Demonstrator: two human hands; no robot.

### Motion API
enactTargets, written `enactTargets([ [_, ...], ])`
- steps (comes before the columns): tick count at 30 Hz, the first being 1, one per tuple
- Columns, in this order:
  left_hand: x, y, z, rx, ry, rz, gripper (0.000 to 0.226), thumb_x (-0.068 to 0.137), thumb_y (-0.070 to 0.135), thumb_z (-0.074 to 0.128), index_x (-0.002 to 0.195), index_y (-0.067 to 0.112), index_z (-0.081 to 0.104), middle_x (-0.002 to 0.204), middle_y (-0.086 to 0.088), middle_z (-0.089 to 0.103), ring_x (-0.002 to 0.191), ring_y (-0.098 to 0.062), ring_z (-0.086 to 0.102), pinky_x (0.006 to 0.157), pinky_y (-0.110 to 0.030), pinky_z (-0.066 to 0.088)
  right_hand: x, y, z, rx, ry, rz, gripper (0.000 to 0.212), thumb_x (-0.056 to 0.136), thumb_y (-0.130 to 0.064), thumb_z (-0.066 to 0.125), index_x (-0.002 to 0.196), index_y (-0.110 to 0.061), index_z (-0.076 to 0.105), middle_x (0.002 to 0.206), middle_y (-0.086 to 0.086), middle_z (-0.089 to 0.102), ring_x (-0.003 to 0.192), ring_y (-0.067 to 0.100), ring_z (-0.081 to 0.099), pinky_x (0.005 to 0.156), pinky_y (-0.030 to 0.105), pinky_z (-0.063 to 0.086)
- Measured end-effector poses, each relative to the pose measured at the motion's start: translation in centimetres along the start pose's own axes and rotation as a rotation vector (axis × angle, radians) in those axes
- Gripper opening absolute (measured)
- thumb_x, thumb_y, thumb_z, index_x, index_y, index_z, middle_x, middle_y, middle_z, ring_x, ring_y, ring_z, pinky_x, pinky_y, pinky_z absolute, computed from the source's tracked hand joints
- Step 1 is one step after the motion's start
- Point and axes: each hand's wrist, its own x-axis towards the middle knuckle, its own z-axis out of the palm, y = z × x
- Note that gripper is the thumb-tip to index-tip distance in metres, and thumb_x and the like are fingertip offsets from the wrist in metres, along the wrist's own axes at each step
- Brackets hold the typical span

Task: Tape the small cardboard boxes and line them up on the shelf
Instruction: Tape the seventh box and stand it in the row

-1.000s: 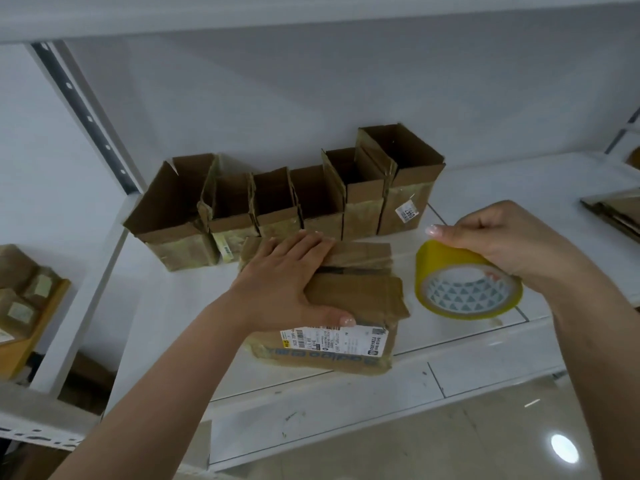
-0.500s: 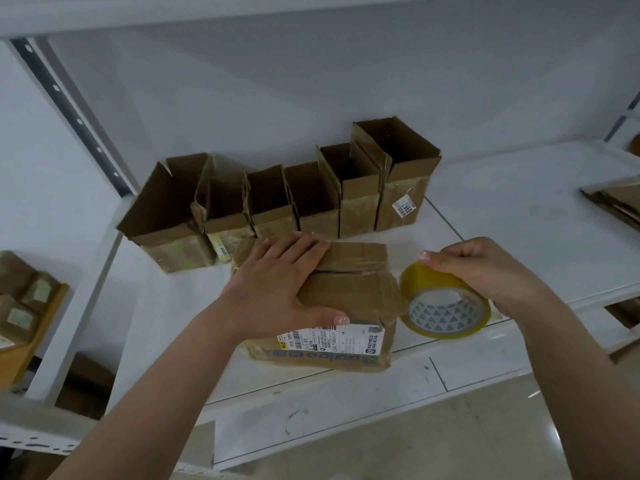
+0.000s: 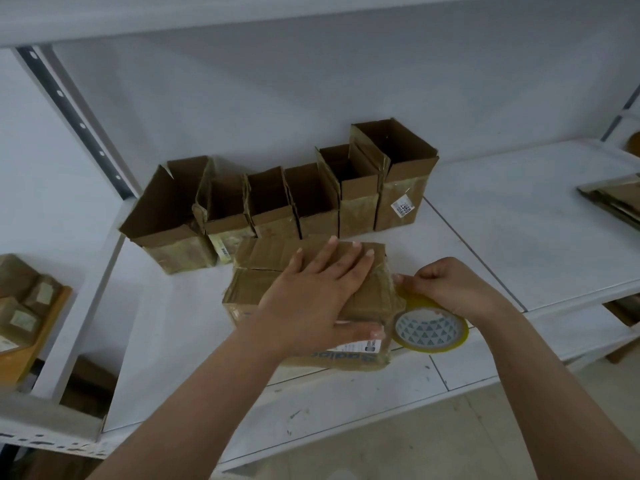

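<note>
A small cardboard box (image 3: 266,292) with its flaps folded down lies on the white shelf (image 3: 519,244), near the front edge. My left hand (image 3: 318,299) presses flat on its top, fingers spread, thumb over the front edge by a white label. My right hand (image 3: 450,289) grips a yellow tape roll (image 3: 429,329) held against the box's right side. Behind stands a row of several open cardboard boxes (image 3: 311,206), flaps up, against the back wall.
Flattened cardboard (image 3: 616,199) lies at the shelf's far right edge. A neighbouring shelf at the left holds small taped parcels (image 3: 20,306) and a brown tray. A perforated metal upright (image 3: 76,123) rises at the back left. Floor shows below the shelf front.
My right hand has brought the tape roll left and down until it meets the box's right side. My left hand stays pressed on the box top, which now sits more centred in view.
</note>
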Motion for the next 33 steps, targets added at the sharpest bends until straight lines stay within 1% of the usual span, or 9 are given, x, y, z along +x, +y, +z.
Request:
enactTargets([
  [6,0.1,0.1,-0.3,-0.037,-0.043,-0.024,0.095,0.077,0.084,0.016,0.154,0.034,-0.010,0.162,0.011,-0.012,0.149,-0.014,-0.013,0.121,-0.053,0.008,-0.1,-0.2,0.3,0.001,0.033,-0.018,0.052,0.078,-0.053,0.073,0.053,-0.009,0.059,0.050,0.009,0.055,0.044,0.015,0.056,0.052,0.026,0.043],
  [10,-2.1,-0.6,-1.4,-0.775,0.583,-0.055,0.061,0.095,0.053,0.047,0.148,0.024,0.039,0.151,0.004,0.044,0.142,-0.010,0.035,0.114,-0.039,0.037,-0.6,-0.2,0.5,0.014,0.070,-0.031,0.055,0.078,-0.056,0.070,0.065,-0.003,0.070,0.060,0.013,0.066,0.057,0.024,0.067,0.058,0.031,0.049],
  [13,-4.1,-4.2,-1.4,-0.871,1.109,-0.295,0.033,0.100,0.032,0.048,0.127,0.018,0.059,0.123,0.011,0.064,0.118,-0.005,0.058,0.096,-0.025,0.050,-0.8,-0.3,0.8,0.052,0.105,-0.022,0.051,0.078,-0.057,0.070,0.066,-0.007,0.072,0.063,0.011,0.069,0.062,0.026,0.069,0.063,0.035,0.053],
  [15,-5.7,-6.9,0.0,-0.845,1.208,-0.589,0.025,0.099,0.025,0.048,0.121,0.025,0.060,0.113,0.017,0.064,0.108,-0.002,0.060,0.090,-0.023,0.050,-0.6,-0.6,1.3,0.084,0.128,-0.010,0.053,0.077,-0.057,0.071,0.068,-0.005,0.073,0.066,0.013,0.070,0.064,0.028,0.069,0.067,0.038,0.054],
  [18,-7.7,-9.5,4.4,-0.708,0.801,-1.044,0.033,0.097,0.017,0.051,0.130,0.019,0.054,0.126,0.000,0.060,0.110,-0.019,0.058,0.089,-0.030,0.045,-0.3,-1.2,2.2,0.133,0.173,-0.005,0.057,0.077,-0.056,0.072,0.070,0.000,0.071,0.065,0.016,0.069,0.061,0.029,0.068,0.064,0.035,0.053],
  [21,-8.3,-9.0,9.1,-0.485,0.074,-1.097,0.045,0.097,0.035,0.052,0.132,0.007,0.052,0.133,-0.016,0.053,0.121,-0.034,0.052,0.098,-0.038,0.044,0.1,-1.7,2.7,0.149,0.208,-0.014,0.057,0.077,-0.054,0.073,0.065,0.001,0.068,0.061,0.016,0.066,0.057,0.028,0.065,0.060,0.032,0.047],
  [23,-8.3,-7.6,11.5,-0.321,-0.149,-1.053,0.049,0.097,0.044,0.050,0.132,0.009,0.053,0.129,-0.016,0.052,0.123,-0.034,0.047,0.099,-0.040,0.044,0.3,-1.8,2.8,0.141,0.209,-0.023,0.054,0.077,-0.053,0.073,0.061,-0.002,0.067,0.060,0.016,0.066,0.058,0.030,0.065,0.061,0.033,0.047],
  [27,-8.3,-6.8,13.1,-0.295,-0.012,-1.124,0.050,0.098,0.049,0.047,0.119,0.004,0.053,0.122,-0.015,0.052,0.120,-0.035,0.045,0.091,-0.042,0.043,0.1,-1.9,2.6,0.125,0.190,-0.027,0.051,0.077,-0.054,0.073,0.053,-0.009,0.065,0.054,0.010,0.064,0.053,0.025,0.064,0.057,0.030,0.047],
  [33,-9.0,-8.1,13.0,-0.410,-0.058,-1.103,0.038,0.099,0.042,0.047,0.108,0.007,0.058,0.114,-0.012,0.063,0.109,-0.032,0.057,0.081,-0.033,0.043,-1.0,-1.4,2.8,0.144,0.156,-0.010,0.048,0.079,-0.054,0.071,0.055,-0.012,0.066,0.054,0.007,0.066,0.054,0.022,0.066,0.056,0.028,0.048],
])
